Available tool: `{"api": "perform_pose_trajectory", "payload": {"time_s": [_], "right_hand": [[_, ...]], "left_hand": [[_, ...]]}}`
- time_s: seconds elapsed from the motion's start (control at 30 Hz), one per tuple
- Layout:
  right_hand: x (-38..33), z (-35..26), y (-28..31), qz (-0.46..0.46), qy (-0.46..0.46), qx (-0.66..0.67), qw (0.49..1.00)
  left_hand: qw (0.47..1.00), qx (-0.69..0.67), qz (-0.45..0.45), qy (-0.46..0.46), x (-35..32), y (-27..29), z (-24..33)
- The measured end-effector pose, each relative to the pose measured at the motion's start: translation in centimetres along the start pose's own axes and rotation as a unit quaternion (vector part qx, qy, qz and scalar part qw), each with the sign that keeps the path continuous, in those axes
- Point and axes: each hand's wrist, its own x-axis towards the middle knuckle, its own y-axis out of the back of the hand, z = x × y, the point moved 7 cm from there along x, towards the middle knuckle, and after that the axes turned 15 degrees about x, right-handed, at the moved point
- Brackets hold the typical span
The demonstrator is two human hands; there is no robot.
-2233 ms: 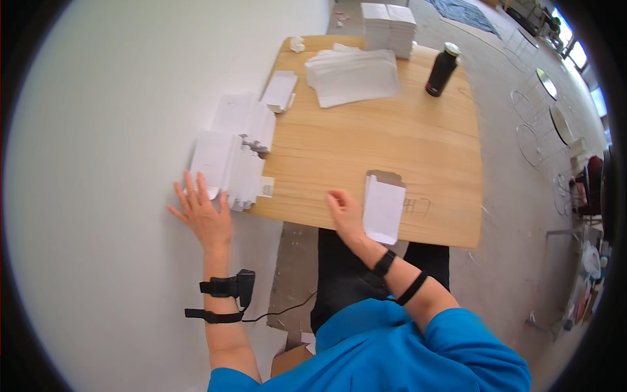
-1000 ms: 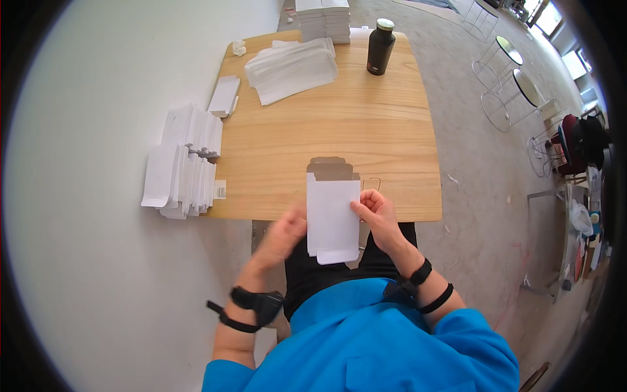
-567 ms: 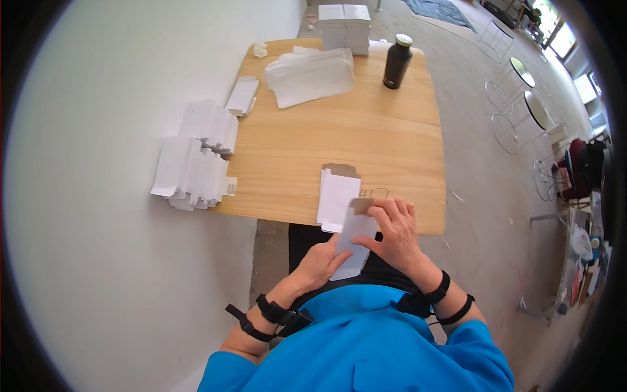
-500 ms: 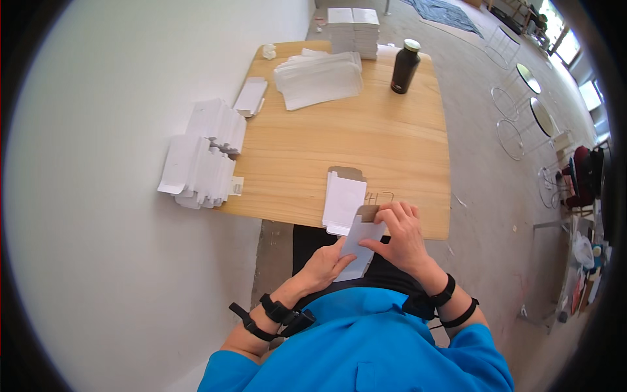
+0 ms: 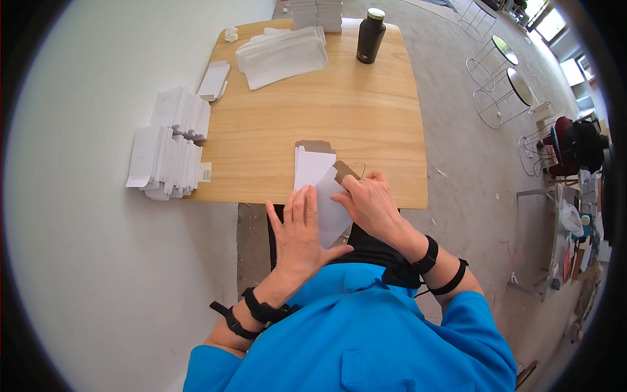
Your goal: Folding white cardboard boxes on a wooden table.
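A flattened white paper carton [image 5: 331, 219] with a grey-brown inner flap lies tilted at the table's near edge, its lower end hanging over my lap. My right hand [image 5: 373, 206] pinches it near the flap between thumb and fingers. With fingers spread, my left hand [image 5: 297, 228] stretches over the left side of that carton and the near end of a second flat white carton [image 5: 313, 168]. This second one lies on the wooden table, its brownish flap pointing away from me. My left fingers hide its near end. Whether the left palm presses down cannot be made out.
Rows of white flat cartons [image 5: 163, 153] stand at the table's left edge by the wall. Beyond them are a small carton pile [image 5: 214, 80], white paper sheets [image 5: 282, 57], stacked white boxes [image 5: 316, 14] and a dark bottle [image 5: 371, 36]. Round stools [image 5: 520, 86] stand off to the right.
My left hand has let go of the carton's lower left side and spread out over the cartons. The held carton has come down over the second one, leaning left. The whole view has shifted.
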Motion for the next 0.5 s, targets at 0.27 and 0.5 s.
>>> {"api": "perform_pose_trajectory", "payload": {"time_s": [0.27,0.5], "right_hand": [[0.9,-3.3,3.1,0.098,0.072,0.103,0.987],[-3.7,0.9,-1.9,0.064,-0.105,0.596,0.793]], "left_hand": [[0.993,-0.103,0.014,0.063,1.5,-0.2,-1.3],[0.940,-0.328,0.032,0.091,2.2,-0.8,-2.1]]}}
